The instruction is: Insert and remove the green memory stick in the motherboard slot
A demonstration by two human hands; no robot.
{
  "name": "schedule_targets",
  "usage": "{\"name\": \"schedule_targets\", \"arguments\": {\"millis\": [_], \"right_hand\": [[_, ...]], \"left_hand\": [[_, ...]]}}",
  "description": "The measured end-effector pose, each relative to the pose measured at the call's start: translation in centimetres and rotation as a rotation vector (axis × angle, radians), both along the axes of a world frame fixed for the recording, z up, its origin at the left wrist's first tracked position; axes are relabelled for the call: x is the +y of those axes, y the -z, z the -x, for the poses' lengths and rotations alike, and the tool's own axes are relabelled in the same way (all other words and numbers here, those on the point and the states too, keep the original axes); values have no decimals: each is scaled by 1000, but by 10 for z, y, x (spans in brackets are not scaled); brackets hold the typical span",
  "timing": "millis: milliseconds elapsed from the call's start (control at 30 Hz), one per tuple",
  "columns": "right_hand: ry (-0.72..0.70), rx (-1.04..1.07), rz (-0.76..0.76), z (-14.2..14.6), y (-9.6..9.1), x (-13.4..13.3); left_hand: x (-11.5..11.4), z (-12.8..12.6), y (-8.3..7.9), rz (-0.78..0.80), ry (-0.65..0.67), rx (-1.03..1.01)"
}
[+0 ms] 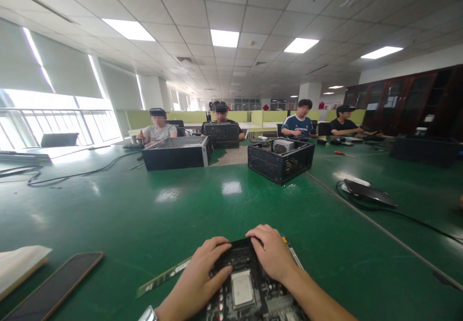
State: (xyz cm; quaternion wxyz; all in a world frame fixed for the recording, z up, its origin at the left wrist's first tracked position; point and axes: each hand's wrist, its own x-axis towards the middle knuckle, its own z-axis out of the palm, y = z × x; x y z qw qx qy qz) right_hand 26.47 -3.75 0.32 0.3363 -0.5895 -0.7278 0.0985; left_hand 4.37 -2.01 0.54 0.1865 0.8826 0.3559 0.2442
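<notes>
Motherboard point(261, 300): near centre of the green table point(253, 200), right at the bottom edge of view; lies flat, dark PCB.
CPU point(242, 287): silver square, seated mid-board, btwn the two wrists.
Left hand point(201, 273): palm down on the board's left-far part, fingers loosely spread and bent, tips on the PCB; grips nothing. Watch point(148, 314) on the wrist.
Right hand point(272, 254): palm down on the far-right corner of the board, fingers curled over the far edge; can't tell if anything is under them.
Green strip point(163, 277): thin long PCB, maybe a RAM stick, sticks out left from under the board.
Phone point(55, 286): dark, flat, near left. Paper point(19, 262) just left of it.
PC cases: open black case point(280, 160) far centre-right w/ a PSU inside; closed-looking case point(177, 152) far centre-left; third case point(221, 135) behind them.
Right side: flat dark device point(366, 192) w/ a cable; screwdriver point(342, 154) farther off.
People: four seated along the far side of the table.
</notes>
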Motion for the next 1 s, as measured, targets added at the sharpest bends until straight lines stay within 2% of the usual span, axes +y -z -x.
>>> {"name": "schedule_targets", "arguments": {"millis": [267, 467, 700, 1000], "right_hand": [[17, 9, 29, 0, 1, 1], [33, 41, 17, 0, 0, 1], [45, 148, -103, 1, -1, 0], [47, 63, -19, 0, 3, 1]], "left_hand": [[-2, 2, 2, 27, -7, -22], [-1, 2, 2, 0, -97, -13], [-3, 2, 1, -2, -64, -70], [0, 3, 6, 2, -107, -59]]}}
